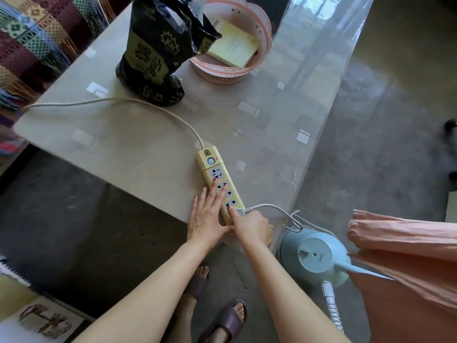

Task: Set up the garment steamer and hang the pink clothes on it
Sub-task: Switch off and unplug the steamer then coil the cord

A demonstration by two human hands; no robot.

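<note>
A yellow power strip [217,175] lies on the table [138,149] near its front corner. My left hand [206,214] lies flat with straight fingers across the strip's sockets. My right hand [252,225] grips the steamer's white plug at the strip's near end, index finger stretched along the strip. The plug's white cord [279,211] loops down to the pale blue garment steamer base [314,253] on the floor beside the table. The pink garment [405,263] hangs at the right edge, next to the steamer's pole and white ribbed hose [332,308].
A black and gold bag [158,50] and a pink basket [237,65] holding a yellow box stand at the table's far side. The strip's own cord [123,102] runs left across the table. A patterned sofa [32,45] is at the far left. My sandalled feet [217,310] stand below.
</note>
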